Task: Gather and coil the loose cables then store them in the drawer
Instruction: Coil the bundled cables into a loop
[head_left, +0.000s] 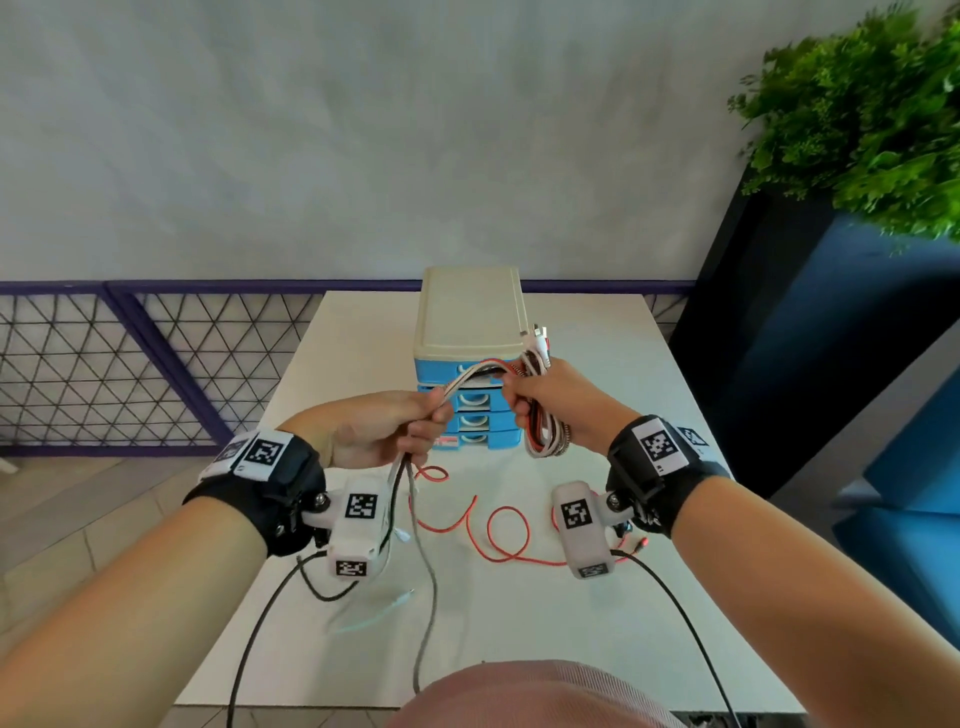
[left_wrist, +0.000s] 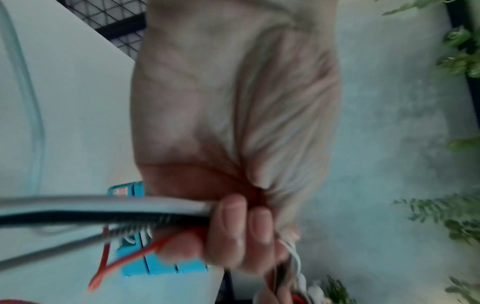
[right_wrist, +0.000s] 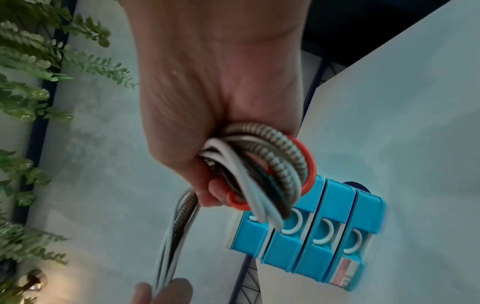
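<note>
Above the white table (head_left: 597, 364), my right hand (head_left: 550, 400) grips a looped bundle of cables (head_left: 545, 436), white, red, black and braided; the right wrist view shows the coil (right_wrist: 262, 172) curled inside the fist. My left hand (head_left: 384, 426) grips the same cables' running strands (head_left: 467, 382) a little to the left, and they show close up as cable strands (left_wrist: 130, 211) under its fingers (left_wrist: 231, 230). Loose tails hang from that hand: a red cable (head_left: 493, 530) snakes over the table, and a grey one (head_left: 428, 577) drops toward me. The blue drawer unit (head_left: 470, 364) with a cream top stands just behind both hands.
A pale green cable (head_left: 374, 618) lies on the table near the front. Black leads (head_left: 260, 629) run from the wrist cameras. A purple mesh fence (head_left: 130, 364) runs at the left, and a dark planter with green foliage (head_left: 872, 114) stands at the right.
</note>
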